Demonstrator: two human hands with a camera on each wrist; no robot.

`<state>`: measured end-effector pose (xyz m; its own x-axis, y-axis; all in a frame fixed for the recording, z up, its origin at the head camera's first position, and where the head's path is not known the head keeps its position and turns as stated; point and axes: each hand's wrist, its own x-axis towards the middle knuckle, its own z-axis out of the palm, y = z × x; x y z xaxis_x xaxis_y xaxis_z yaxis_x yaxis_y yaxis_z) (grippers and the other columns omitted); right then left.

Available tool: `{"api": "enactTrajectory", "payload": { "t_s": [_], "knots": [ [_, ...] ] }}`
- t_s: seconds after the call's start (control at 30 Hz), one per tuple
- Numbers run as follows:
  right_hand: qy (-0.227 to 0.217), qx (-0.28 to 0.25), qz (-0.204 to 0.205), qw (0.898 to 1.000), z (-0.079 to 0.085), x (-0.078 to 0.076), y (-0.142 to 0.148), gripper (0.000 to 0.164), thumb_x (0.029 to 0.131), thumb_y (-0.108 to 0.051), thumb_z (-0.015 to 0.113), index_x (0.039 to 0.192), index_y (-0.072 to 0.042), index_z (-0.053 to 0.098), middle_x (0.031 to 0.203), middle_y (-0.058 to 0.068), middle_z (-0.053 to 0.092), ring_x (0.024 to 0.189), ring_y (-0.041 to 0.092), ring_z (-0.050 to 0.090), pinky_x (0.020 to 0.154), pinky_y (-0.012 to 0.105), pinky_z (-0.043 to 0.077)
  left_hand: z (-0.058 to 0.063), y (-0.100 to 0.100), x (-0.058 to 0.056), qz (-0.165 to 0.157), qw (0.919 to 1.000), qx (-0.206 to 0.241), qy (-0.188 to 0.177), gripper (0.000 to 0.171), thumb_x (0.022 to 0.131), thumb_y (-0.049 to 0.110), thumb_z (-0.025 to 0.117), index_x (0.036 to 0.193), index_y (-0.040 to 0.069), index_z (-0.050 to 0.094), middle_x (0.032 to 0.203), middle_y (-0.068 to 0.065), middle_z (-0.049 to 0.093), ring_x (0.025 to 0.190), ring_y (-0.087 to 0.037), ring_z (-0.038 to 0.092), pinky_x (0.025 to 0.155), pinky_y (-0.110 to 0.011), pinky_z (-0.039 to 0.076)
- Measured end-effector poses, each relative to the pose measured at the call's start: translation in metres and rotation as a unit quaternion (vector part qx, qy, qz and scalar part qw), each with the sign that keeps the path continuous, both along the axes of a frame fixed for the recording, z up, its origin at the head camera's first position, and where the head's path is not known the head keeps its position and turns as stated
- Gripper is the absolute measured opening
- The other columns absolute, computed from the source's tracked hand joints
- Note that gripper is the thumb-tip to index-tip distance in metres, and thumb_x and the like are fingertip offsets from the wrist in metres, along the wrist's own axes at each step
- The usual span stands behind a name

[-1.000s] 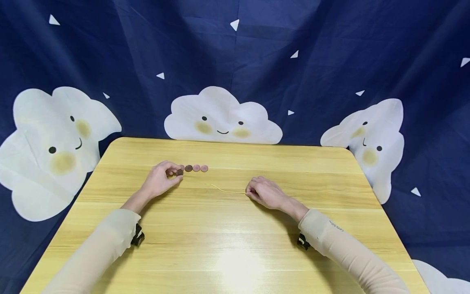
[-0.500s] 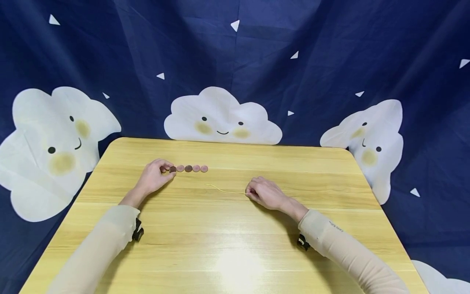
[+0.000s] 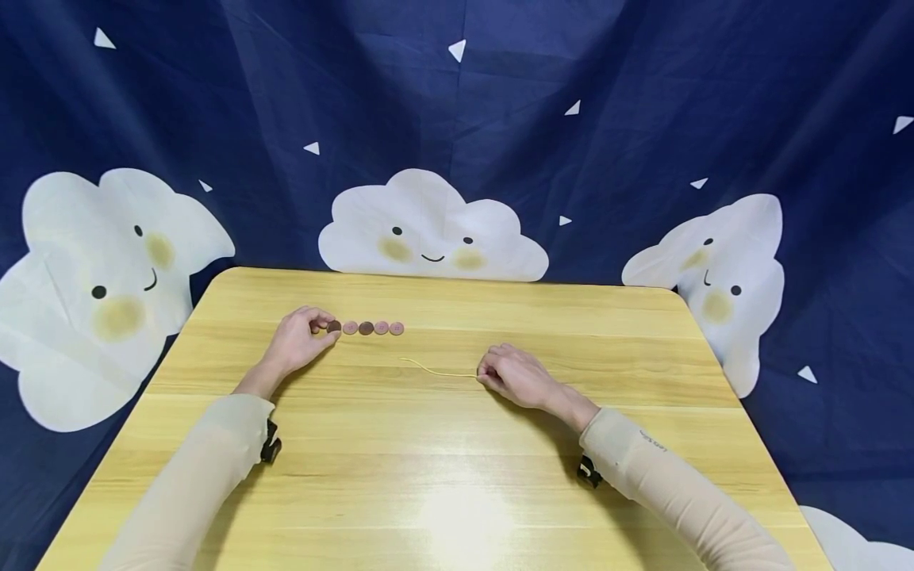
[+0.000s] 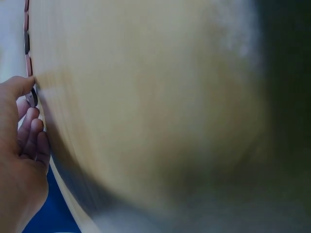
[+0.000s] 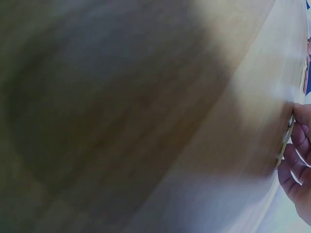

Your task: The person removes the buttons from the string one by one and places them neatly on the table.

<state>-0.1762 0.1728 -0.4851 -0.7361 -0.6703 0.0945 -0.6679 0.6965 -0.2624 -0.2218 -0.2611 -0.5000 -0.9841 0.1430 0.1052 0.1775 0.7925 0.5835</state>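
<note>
In the head view, my left hand (image 3: 294, 342) pinches a dark brown button (image 3: 334, 326) between thumb and fingers at the left end of a row. To its right lie a pink button (image 3: 350, 327), another dark brown button (image 3: 366, 327) and two more pink ones, edge to edge or nearly so. The left wrist view has the pinched button (image 4: 33, 98) at my fingertips, partly hidden. My right hand (image 3: 520, 376) holds one end of a thin yellow string (image 3: 437, 372), which trails left across the table. Curled fingers hide the held end; more string (image 5: 282, 153) shows under them in the right wrist view.
Both hands work on a light wooden table (image 3: 400, 444), with a bright glare spot near its front. Behind it hangs a dark blue curtain (image 3: 607, 159) printed with white clouds and triangles. Black wrist-worn devices show beneath both sleeves.
My left hand has moved left with the dark brown button, from in front of the row to its left end, uncovering the pink button beside it. The right hand and string have stayed put.
</note>
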Motion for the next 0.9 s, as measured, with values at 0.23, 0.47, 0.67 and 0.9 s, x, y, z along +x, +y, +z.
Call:
{"api": "enactTrajectory", "payload": {
  "t_s": [0.23, 0.47, 0.67, 0.9],
  "knots": [
    [0.001, 0.0, 0.001, 1.0, -0.0002, 0.0, 0.0005, 0.008, 0.104, -0.022, 0.067, 0.099, -0.018, 0.072, 0.094, -0.006, 0.066, 0.086, 0.012, 0.055, 0.078, 0.027, 0.048, 0.0005, 0.0004, -0.0006, 0.0, 1.0, -0.003, -0.002, 0.034, 0.095, 0.022, 0.075, 0.119, -0.002, 0.072, 0.11, -0.021, 0.069, 0.099, -0.036, 0.065, 0.091, -0.051, 0.054],
    [0.002, 0.004, 0.0, 1.0, -0.0011, 0.0002, 0.0003, 0.009, 0.104, -0.022, 0.067, 0.1, -0.017, 0.073, 0.094, -0.005, 0.067, 0.087, 0.012, 0.056, 0.078, 0.028, 0.049, 0.0013, -0.0004, -0.0001, -0.001, 1.0, -0.004, 0.0, 0.033, 0.095, 0.021, 0.076, 0.118, -0.002, 0.073, 0.108, -0.021, 0.069, 0.097, -0.035, 0.064, 0.09, -0.049, 0.053],
    [0.0, 0.004, -0.006, 1.0, -0.0007, 0.0009, -0.0001, 0.009, 0.104, -0.023, 0.067, 0.1, -0.017, 0.073, 0.092, -0.006, 0.065, 0.085, 0.012, 0.054, 0.074, 0.025, 0.045, 0.0009, 0.0003, -0.0003, 0.0, 1.0, -0.005, -0.001, 0.034, 0.095, 0.021, 0.076, 0.119, -0.003, 0.073, 0.107, -0.02, 0.068, 0.096, -0.033, 0.063, 0.088, -0.046, 0.051],
    [-0.001, 0.006, -0.011, 1.0, 0.0003, 0.0015, -0.0002, 0.009, 0.104, -0.024, 0.067, 0.099, -0.018, 0.072, 0.09, -0.006, 0.063, 0.084, 0.011, 0.053, 0.073, 0.023, 0.043, 0.0014, 0.0005, -0.0013, -0.003, 1.0, -0.008, -0.005, 0.036, 0.096, 0.022, 0.075, 0.121, -0.003, 0.072, 0.109, -0.021, 0.067, 0.096, -0.033, 0.062, 0.087, -0.045, 0.05]
  ]
}}
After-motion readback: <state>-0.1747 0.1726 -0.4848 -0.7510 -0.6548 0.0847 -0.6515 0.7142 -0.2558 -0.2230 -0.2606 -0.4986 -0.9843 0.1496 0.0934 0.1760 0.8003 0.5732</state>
